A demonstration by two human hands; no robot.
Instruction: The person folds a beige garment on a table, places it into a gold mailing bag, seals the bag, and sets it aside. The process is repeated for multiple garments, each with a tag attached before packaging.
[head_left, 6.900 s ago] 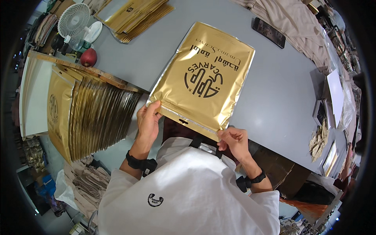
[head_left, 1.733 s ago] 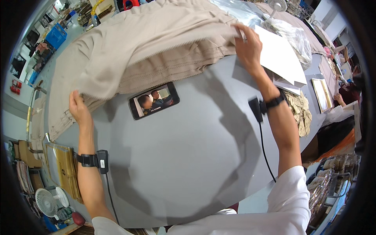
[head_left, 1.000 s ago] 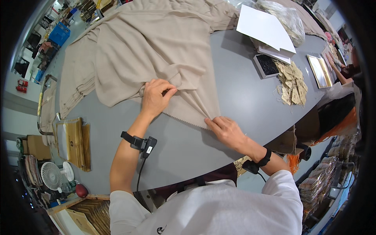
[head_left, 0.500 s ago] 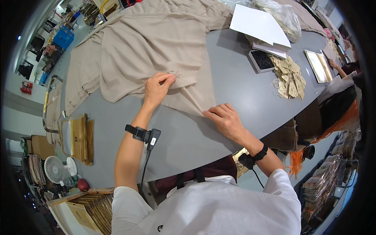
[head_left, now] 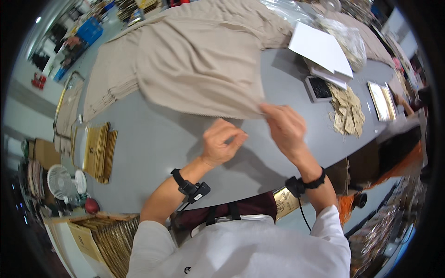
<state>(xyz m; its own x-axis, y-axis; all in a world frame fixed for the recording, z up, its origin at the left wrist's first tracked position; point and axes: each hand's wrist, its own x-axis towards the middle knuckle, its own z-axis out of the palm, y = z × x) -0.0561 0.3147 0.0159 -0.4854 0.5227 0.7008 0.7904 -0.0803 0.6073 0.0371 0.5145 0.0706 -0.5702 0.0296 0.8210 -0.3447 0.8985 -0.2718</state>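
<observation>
A beige cloth [head_left: 204,69] with a fine-toothed edge lies spread over the grey table [head_left: 153,153], its near edge lifted slightly and blurred by motion. My right hand [head_left: 286,127] pinches the cloth's near right corner between thumb and fingers. Below that edge, apart from the cloth, my left hand [head_left: 222,143] hovers over the table with thumb and fingertips pressed together. Whether something small is between those fingertips, I cannot make out.
Golden flat packets [head_left: 99,153] lie at the left near a white fan [head_left: 60,180]. White boards [head_left: 320,48], a box of black bits [head_left: 320,88] and a pile of tan tags [head_left: 347,111] sit at the right. Another person's hand [head_left: 405,104] shows beyond.
My left hand has let go of the cloth and come down toward me. The right hand has lifted the corner up and right; the bunched folds have smoothed out.
</observation>
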